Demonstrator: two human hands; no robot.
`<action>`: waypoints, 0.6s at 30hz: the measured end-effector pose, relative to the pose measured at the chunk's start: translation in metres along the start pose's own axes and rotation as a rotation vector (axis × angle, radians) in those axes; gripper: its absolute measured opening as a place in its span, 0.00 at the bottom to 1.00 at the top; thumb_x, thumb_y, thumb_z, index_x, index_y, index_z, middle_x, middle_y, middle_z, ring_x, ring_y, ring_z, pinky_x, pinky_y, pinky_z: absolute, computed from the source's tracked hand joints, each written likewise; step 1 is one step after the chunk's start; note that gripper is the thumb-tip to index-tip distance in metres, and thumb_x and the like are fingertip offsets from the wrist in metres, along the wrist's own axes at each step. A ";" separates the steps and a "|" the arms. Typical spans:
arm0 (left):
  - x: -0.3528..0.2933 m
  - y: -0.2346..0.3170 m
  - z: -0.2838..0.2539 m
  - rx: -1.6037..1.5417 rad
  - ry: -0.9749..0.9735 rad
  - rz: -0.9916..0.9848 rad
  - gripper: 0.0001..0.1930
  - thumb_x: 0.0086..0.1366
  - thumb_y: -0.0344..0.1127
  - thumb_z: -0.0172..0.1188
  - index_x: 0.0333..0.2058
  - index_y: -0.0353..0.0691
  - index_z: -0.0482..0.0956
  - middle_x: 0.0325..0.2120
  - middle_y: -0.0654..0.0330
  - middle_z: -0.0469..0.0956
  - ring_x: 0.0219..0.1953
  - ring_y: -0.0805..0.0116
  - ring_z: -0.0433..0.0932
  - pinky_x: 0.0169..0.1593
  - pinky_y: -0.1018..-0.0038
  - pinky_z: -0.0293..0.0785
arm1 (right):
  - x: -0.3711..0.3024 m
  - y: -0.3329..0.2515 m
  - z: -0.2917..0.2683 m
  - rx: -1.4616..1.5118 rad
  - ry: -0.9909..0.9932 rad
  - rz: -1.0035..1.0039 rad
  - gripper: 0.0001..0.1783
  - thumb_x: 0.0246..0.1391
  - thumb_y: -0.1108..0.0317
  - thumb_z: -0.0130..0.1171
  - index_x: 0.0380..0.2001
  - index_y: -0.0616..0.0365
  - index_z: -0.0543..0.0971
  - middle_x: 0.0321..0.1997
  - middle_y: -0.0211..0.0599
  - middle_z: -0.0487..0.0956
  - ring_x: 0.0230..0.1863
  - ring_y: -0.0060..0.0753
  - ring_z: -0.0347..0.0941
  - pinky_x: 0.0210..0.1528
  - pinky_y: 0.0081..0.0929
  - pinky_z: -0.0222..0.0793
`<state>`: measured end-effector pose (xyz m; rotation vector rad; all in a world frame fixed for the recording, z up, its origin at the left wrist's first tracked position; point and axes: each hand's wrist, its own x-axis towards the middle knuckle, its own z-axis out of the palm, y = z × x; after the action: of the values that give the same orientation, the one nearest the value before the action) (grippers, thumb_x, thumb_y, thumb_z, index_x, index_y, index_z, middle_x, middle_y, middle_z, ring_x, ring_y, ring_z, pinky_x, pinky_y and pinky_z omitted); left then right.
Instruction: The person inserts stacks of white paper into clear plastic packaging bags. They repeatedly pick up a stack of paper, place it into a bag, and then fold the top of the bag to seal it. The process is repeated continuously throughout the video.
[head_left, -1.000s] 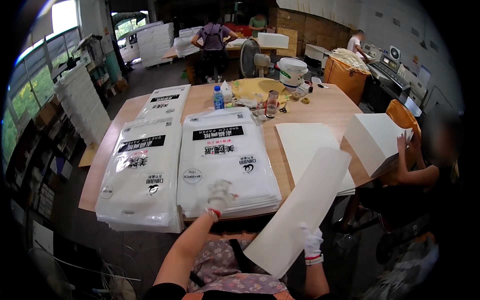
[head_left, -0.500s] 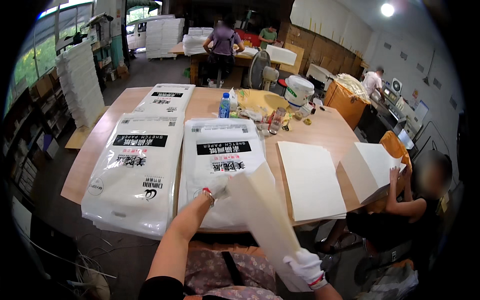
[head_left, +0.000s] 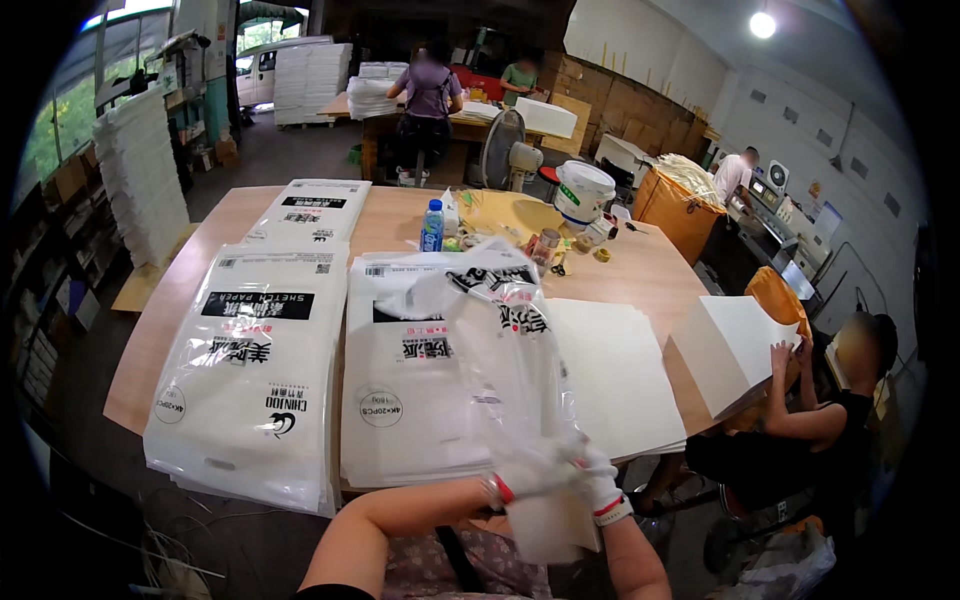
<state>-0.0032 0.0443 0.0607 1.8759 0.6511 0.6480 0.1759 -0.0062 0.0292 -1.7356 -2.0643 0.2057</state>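
Note:
A clear plastic bag with black and red print rises in front of me, bent and partly blurred. At its lower end my left hand, in a white glove with a red cuff, is closed on the bag, its fingers smeared. Beside it my right hand, gloved too, grips off-white paper that hangs below both hands, its upper part hidden by gloves and bag. Beneath the bag lies a stack of printed bags. To its right is a pile of blank white sheets.
Another bag stack lies left. Farther back stand a blue-capped bottle, a glass, a white bucket and a fan. At right a seated person handles white sheets.
My left hand has come back from the bag stack toward my right hand, and a bag now stands lifted off it. The paper in my right hand has dropped lower.

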 end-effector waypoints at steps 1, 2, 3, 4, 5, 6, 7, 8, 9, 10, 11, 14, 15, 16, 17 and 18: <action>-0.007 -0.023 -0.009 0.127 0.162 0.013 0.21 0.57 0.30 0.57 0.51 0.34 0.69 0.37 0.52 0.76 0.39 0.64 0.75 0.44 0.71 0.70 | 0.007 0.008 0.009 -0.042 0.012 0.064 0.16 0.50 0.56 0.55 0.39 0.55 0.74 0.36 0.46 0.76 0.37 0.47 0.74 0.39 0.39 0.70; -0.013 -0.049 -0.020 0.258 0.330 0.032 0.22 0.56 0.30 0.58 0.51 0.35 0.69 0.39 0.50 0.75 0.41 0.63 0.74 0.44 0.70 0.70 | 0.015 0.014 0.016 -0.084 0.019 0.122 0.17 0.51 0.58 0.54 0.41 0.55 0.73 0.38 0.47 0.76 0.38 0.46 0.74 0.40 0.39 0.70; -0.016 -0.061 -0.023 0.339 0.239 -0.011 0.22 0.56 0.31 0.57 0.52 0.36 0.69 0.42 0.50 0.73 0.42 0.62 0.73 0.45 0.69 0.70 | 0.024 0.044 0.045 -0.232 -0.017 0.276 0.17 0.51 0.61 0.53 0.43 0.56 0.72 0.39 0.48 0.76 0.39 0.47 0.74 0.42 0.39 0.69; -0.028 -0.071 -0.025 0.420 0.151 -0.079 0.23 0.57 0.32 0.57 0.52 0.38 0.69 0.44 0.49 0.71 0.43 0.60 0.72 0.45 0.68 0.70 | 0.032 0.066 0.079 -0.364 -0.076 0.419 0.17 0.51 0.64 0.52 0.45 0.57 0.71 0.40 0.50 0.75 0.41 0.48 0.74 0.44 0.40 0.69; -0.043 -0.086 -0.029 0.506 0.059 -0.154 0.24 0.57 0.33 0.57 0.53 0.39 0.68 0.47 0.49 0.69 0.45 0.59 0.71 0.46 0.67 0.69 | 0.034 0.071 0.095 -0.329 -0.070 0.461 0.18 0.51 0.65 0.51 0.47 0.57 0.70 0.41 0.51 0.75 0.42 0.49 0.73 0.45 0.40 0.68; -0.061 -0.103 -0.039 0.771 0.167 0.091 0.23 0.58 0.36 0.55 0.53 0.41 0.67 0.45 0.51 0.71 0.45 0.59 0.72 0.45 0.68 0.71 | 0.036 0.072 0.109 -0.289 -0.058 0.497 0.19 0.52 0.67 0.50 0.48 0.57 0.70 0.41 0.52 0.75 0.42 0.51 0.73 0.46 0.41 0.68; -0.071 -0.124 -0.054 1.020 0.226 0.386 0.23 0.59 0.39 0.54 0.53 0.42 0.66 0.44 0.53 0.73 0.45 0.60 0.73 0.44 0.69 0.72 | 0.046 0.077 0.105 -0.101 0.046 0.436 0.19 0.51 0.68 0.49 0.49 0.57 0.69 0.41 0.53 0.75 0.42 0.53 0.73 0.45 0.42 0.68; -0.077 -0.143 -0.067 1.280 0.376 0.684 0.22 0.60 0.41 0.52 0.53 0.44 0.65 0.43 0.55 0.75 0.45 0.61 0.73 0.43 0.70 0.74 | 0.059 0.081 0.100 0.091 0.165 0.369 0.20 0.51 0.68 0.49 0.49 0.56 0.69 0.42 0.54 0.75 0.43 0.55 0.72 0.45 0.43 0.68; -0.090 -0.175 -0.078 1.074 0.363 0.436 0.19 0.62 0.40 0.51 0.51 0.43 0.67 0.40 0.56 0.75 0.42 0.62 0.73 0.41 0.70 0.73 | 0.068 0.082 0.097 0.075 0.110 0.391 0.21 0.51 0.69 0.48 0.51 0.55 0.67 0.43 0.55 0.75 0.43 0.56 0.72 0.44 0.45 0.68; -0.112 -0.217 -0.098 0.486 0.445 -0.029 0.16 0.63 0.40 0.49 0.48 0.43 0.68 0.37 0.57 0.75 0.39 0.63 0.73 0.39 0.71 0.72 | 0.071 0.086 0.097 0.060 0.037 0.410 0.23 0.51 0.69 0.48 0.53 0.55 0.66 0.44 0.55 0.74 0.43 0.58 0.71 0.44 0.46 0.68; -0.131 -0.253 -0.116 -0.367 0.740 -0.295 0.13 0.65 0.39 0.47 0.46 0.42 0.70 0.33 0.58 0.75 0.35 0.63 0.74 0.37 0.71 0.71 | 0.073 0.086 0.096 0.046 -0.053 0.390 0.27 0.51 0.70 0.47 0.57 0.53 0.63 0.45 0.56 0.74 0.43 0.59 0.70 0.42 0.48 0.67; -0.153 -0.237 -0.098 -0.228 0.958 -0.472 0.11 0.66 0.38 0.47 0.41 0.38 0.71 0.29 0.58 0.75 0.30 0.65 0.73 0.34 0.71 0.70 | 0.045 0.092 0.082 0.124 -0.177 0.386 0.33 0.52 0.72 0.46 0.63 0.54 0.55 0.47 0.56 0.74 0.43 0.57 0.72 0.42 0.46 0.68; -0.160 -0.201 -0.089 -0.138 0.927 -0.469 0.10 0.65 0.36 0.48 0.40 0.36 0.70 0.28 0.56 0.74 0.30 0.64 0.73 0.34 0.70 0.69 | 0.033 0.088 0.072 0.182 -0.183 0.381 0.34 0.52 0.72 0.46 0.64 0.55 0.53 0.48 0.56 0.74 0.43 0.56 0.73 0.42 0.44 0.69; -0.170 -0.161 -0.083 -0.041 0.909 -0.465 0.09 0.64 0.34 0.49 0.38 0.34 0.69 0.27 0.54 0.74 0.30 0.63 0.72 0.35 0.68 0.69 | 0.018 0.080 0.067 0.249 -0.181 0.351 0.34 0.52 0.72 0.46 0.64 0.56 0.53 0.48 0.56 0.74 0.42 0.54 0.73 0.42 0.43 0.69; -0.194 -0.136 -0.073 0.055 0.865 -0.465 0.09 0.65 0.34 0.48 0.38 0.34 0.69 0.28 0.53 0.74 0.31 0.62 0.73 0.35 0.68 0.70 | -0.002 0.067 0.063 0.355 -0.184 0.306 0.34 0.53 0.71 0.45 0.64 0.56 0.53 0.48 0.55 0.74 0.42 0.53 0.73 0.43 0.43 0.69; -0.222 -0.114 -0.055 0.142 0.809 -0.474 0.09 0.65 0.33 0.48 0.38 0.34 0.69 0.28 0.53 0.74 0.31 0.61 0.73 0.36 0.67 0.70 | -0.029 0.052 0.057 0.482 -0.205 0.276 0.33 0.53 0.71 0.45 0.64 0.57 0.53 0.48 0.55 0.74 0.42 0.52 0.73 0.43 0.43 0.69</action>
<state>-0.2159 -0.0330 -0.0580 1.4481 1.6350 1.0567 0.2026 -0.0143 -0.0488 -1.7290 -1.7018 0.9180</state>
